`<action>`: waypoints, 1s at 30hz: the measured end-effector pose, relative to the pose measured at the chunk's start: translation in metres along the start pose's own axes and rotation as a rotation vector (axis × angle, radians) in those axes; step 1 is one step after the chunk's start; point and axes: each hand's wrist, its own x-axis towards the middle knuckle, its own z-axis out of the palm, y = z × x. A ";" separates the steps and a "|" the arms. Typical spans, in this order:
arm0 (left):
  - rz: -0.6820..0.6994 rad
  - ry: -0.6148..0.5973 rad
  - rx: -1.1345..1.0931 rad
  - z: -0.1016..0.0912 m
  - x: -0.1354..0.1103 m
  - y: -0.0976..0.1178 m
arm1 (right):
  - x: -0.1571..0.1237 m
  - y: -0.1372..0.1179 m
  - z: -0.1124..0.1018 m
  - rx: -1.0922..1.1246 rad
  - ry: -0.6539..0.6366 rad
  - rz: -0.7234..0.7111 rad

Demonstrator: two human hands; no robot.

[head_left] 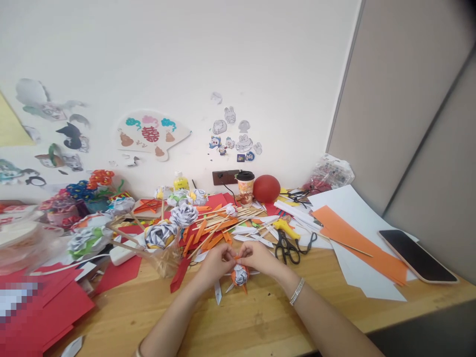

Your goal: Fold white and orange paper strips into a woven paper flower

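Observation:
My left hand (220,260) and my right hand (256,255) meet over the table, thumbs and fingertips pinched together. Between them shows a small bit of orange paper (237,257), mostly hidden by the fingers. Just below the fingertips is a small paper flower (241,274) of folded white, grey-marked paper with orange pieces around it. Whether the orange bit is joined to this flower I cannot tell. White paper strips (217,292) lie beside my left hand. Black-handled scissors (287,248) and a yellow glue gun (285,229) rest beyond my right hand.
Finished paper flowers (160,234) on sticks stand at left, near red paper sheets (63,317). Wooden sticks (219,218) and orange strips fill the middle. Behind are a lidded cup (245,191) and a red balloon (267,189). A phone (416,255) lies right on white sheets (366,277).

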 end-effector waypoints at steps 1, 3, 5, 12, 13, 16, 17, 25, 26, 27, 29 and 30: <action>-0.012 -0.005 -0.031 -0.001 -0.001 0.002 | 0.000 -0.001 -0.001 -0.004 0.000 -0.013; -0.061 -0.076 -0.167 -0.004 -0.003 0.007 | 0.000 -0.003 -0.004 -0.005 -0.016 -0.059; -0.112 -0.203 -0.361 -0.008 -0.005 0.011 | -0.002 -0.007 -0.007 -0.011 -0.034 -0.107; -0.091 -0.245 -0.326 -0.012 -0.004 0.003 | -0.008 -0.022 -0.010 -0.149 0.023 -0.238; -0.069 -0.233 -0.305 -0.011 -0.003 0.002 | -0.008 -0.022 -0.009 -0.166 0.040 -0.261; -0.034 -0.185 -0.299 -0.010 -0.001 0.002 | -0.008 -0.022 -0.009 -0.190 0.073 -0.309; -0.027 -0.162 -0.290 -0.009 -0.001 0.003 | -0.008 -0.023 -0.008 -0.199 0.087 -0.321; 0.030 0.074 -0.221 -0.003 -0.003 0.018 | -0.012 -0.032 -0.004 -0.291 0.190 -0.421; 0.034 0.090 -0.214 -0.002 -0.003 0.018 | -0.013 -0.032 -0.003 -0.311 0.191 -0.445; 0.036 0.105 -0.210 -0.001 -0.003 0.018 | -0.013 -0.032 -0.003 -0.335 0.191 -0.473; 0.033 0.123 -0.209 0.000 -0.003 0.017 | -0.014 -0.032 -0.002 -0.391 0.174 -0.534; 0.030 0.128 -0.207 0.000 -0.003 0.017 | -0.015 -0.032 -0.001 -0.424 0.157 -0.559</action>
